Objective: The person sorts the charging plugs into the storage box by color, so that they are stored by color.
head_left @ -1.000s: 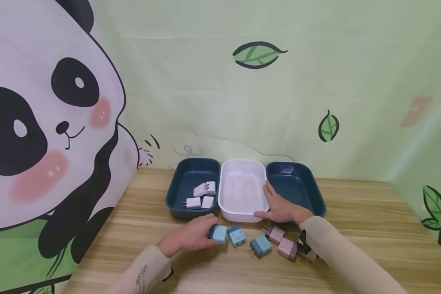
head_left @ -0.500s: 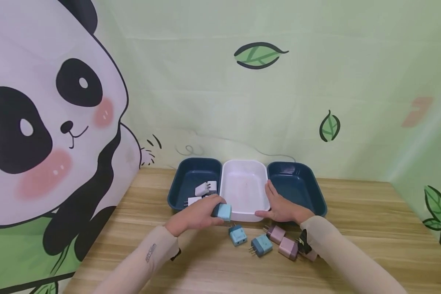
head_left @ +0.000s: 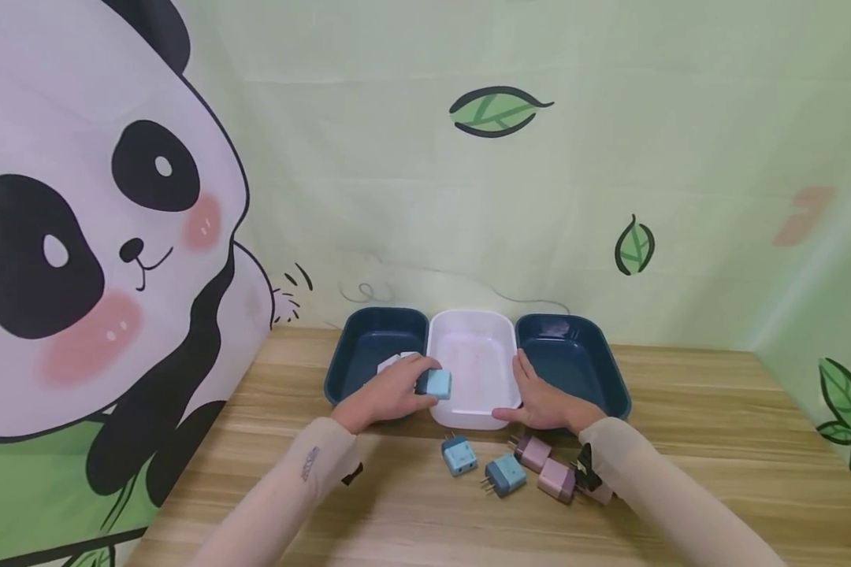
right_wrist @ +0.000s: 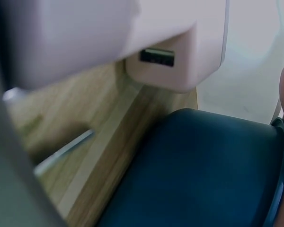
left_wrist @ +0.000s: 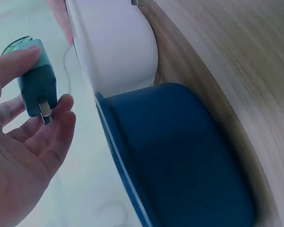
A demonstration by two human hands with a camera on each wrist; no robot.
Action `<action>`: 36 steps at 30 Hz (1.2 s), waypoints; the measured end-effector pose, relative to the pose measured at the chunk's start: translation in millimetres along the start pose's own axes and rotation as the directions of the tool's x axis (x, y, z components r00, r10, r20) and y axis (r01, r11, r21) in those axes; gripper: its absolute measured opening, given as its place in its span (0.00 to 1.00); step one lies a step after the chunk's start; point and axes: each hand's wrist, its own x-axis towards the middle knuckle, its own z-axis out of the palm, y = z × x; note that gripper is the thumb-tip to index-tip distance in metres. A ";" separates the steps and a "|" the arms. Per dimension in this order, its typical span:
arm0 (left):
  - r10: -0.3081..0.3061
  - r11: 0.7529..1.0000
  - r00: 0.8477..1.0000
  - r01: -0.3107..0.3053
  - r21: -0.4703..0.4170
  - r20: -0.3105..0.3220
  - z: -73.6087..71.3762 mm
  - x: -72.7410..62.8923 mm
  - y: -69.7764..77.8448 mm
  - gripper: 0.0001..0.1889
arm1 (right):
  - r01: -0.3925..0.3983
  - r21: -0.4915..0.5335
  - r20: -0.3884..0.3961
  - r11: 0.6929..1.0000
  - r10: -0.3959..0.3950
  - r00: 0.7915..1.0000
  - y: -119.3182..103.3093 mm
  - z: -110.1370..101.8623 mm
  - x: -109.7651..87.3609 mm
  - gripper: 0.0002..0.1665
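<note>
My left hand point(head_left: 390, 390) pinches a two-tone blue plug charger point(head_left: 438, 383) between thumb and fingers. It is held up over the left edge of the white tray point(head_left: 471, 358); in the left wrist view its metal prongs point(left_wrist: 46, 112) point away from the thumb. White chargers point(head_left: 390, 362) in the left dark blue tray point(head_left: 372, 335) are mostly hidden behind this hand. My right hand point(head_left: 549, 403) rests with straight fingers at the white tray's right rim, its thumb at the front corner.
Two blue chargers point(head_left: 458, 455) point(head_left: 505, 474) lie on the wooden table in front of the trays. Several pink chargers, one close to the right wrist camera point(right_wrist: 194, 56), lie beneath the right forearm. The right dark blue tray point(head_left: 560, 358) adjoins the white one.
My left hand has lifted the blue charger from the table and carried it up and forward to the white tray's left edge. My right hand has stayed in place.
</note>
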 end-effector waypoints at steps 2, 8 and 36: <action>-0.029 0.999 1.000 0.029 -0.019 -0.009 2.3 4.8 -1.1 0.26 | 0.000 0.003 0.001 1.000 0.000 1.000 0.1 0.3 0.0 0.69; -0.124 0.981 0.992 0.118 -0.153 -0.030 10.4 16.3 -6.3 0.25 | -0.011 0.001 0.003 1.000 0.011 1.000 -1.0 -0.1 0.5 0.68; -0.192 0.970 0.980 0.182 -0.162 -0.047 37.2 51.2 -12.5 0.26 | -0.008 0.008 0.000 1.000 0.008 1.000 -0.9 0.0 -1.3 0.67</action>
